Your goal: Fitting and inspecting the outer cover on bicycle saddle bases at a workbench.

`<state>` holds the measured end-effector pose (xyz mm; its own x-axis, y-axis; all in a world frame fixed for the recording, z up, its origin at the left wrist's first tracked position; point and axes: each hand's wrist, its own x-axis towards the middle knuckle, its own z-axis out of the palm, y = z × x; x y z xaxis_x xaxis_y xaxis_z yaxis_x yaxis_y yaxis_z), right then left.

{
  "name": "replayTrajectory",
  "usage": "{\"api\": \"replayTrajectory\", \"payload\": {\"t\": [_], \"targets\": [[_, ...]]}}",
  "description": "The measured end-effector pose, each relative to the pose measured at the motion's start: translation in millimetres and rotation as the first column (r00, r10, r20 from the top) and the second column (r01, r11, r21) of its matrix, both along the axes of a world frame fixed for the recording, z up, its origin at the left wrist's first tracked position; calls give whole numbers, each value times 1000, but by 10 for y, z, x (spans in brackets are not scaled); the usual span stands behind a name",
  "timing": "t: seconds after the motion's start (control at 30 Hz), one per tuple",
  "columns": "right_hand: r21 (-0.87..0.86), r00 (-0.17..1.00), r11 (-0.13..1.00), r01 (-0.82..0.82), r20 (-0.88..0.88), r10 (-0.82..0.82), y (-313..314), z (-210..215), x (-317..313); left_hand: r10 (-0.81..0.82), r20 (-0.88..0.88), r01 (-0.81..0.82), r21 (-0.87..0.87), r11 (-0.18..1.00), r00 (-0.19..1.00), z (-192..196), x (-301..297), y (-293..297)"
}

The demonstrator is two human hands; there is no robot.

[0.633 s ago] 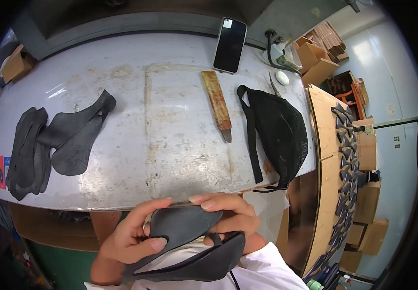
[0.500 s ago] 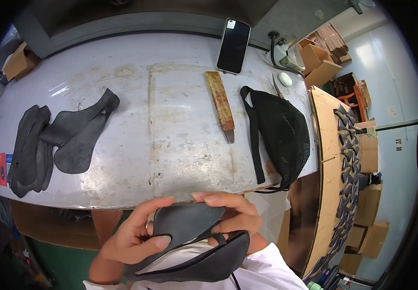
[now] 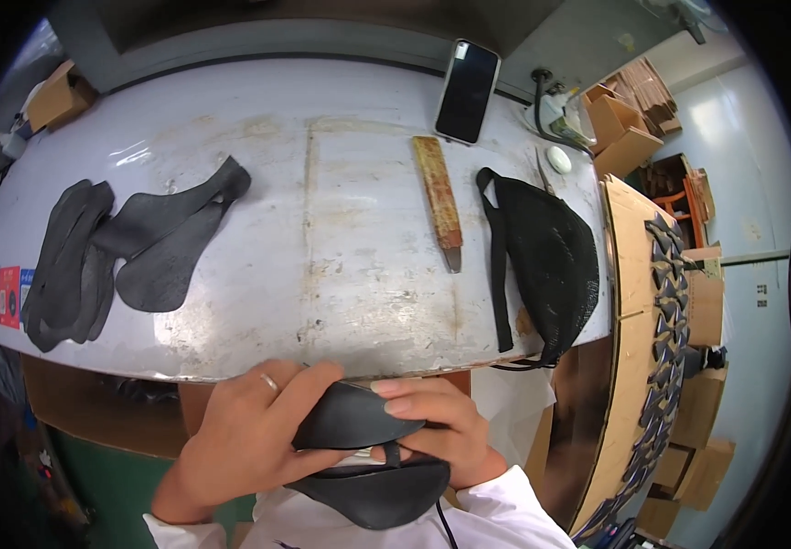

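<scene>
In front of the table's near edge, I hold a black curved piece shaped like a bicycle saddle cover (image 3: 350, 423). It has an upper lobe and a lower lobe, with a narrow strip bridging the gap between them. My left hand (image 3: 249, 430) is closed on its left side, fingers over the top and thumb at the gap. Gripping the right side, my right hand (image 3: 446, 423) has its fingertips on the upper lobe and other fingers around the strip. The inner side of the piece is mostly hidden.
Black flat cut pieces (image 3: 162, 242) lie at the table's left. A knife with a wrapped handle (image 3: 437, 197), a black mesh pouch with a strap (image 3: 551, 265), a phone (image 3: 467, 91) and a white oval object (image 3: 558, 159) lie rightward. A cardboard-topped surface (image 3: 629, 366) holds several small black parts.
My left hand has rolled over the piece, its back now facing up, and the piece has turned with its lobes drawn closer. The view has shifted slightly left.
</scene>
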<state>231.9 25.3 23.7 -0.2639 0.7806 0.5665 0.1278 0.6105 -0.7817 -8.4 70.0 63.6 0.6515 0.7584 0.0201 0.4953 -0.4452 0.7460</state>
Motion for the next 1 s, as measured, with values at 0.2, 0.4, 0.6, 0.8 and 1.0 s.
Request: {"api": "replayTrajectory", "payload": {"t": [0.2, 0.4, 0.6, 0.8, 1.0], "targets": [[58, 996, 994, -88, 15, 87, -28, -43, -119, -73, 332, 74, 9, 997, 940, 16, 172, 51], [277, 971, 948, 154, 135, -197, -9, -48, -111, -112, 263, 59, 201, 978, 958, 0, 105, 26], [270, 985, 956, 112, 98, -143, -40, -70, -94, -57, 226, -30, 367, 930, 972, -6, 177, -28], [254, 983, 951, 176, -101, -155, -16, -123, -188, -106, 225, 2, 422, 907, 969, -6, 178, -64], [96, 989, 993, 61, -141, -47, -18, -154, -173, -125, 217, 21, 424, 906, 968, 8, 155, -98]]}}
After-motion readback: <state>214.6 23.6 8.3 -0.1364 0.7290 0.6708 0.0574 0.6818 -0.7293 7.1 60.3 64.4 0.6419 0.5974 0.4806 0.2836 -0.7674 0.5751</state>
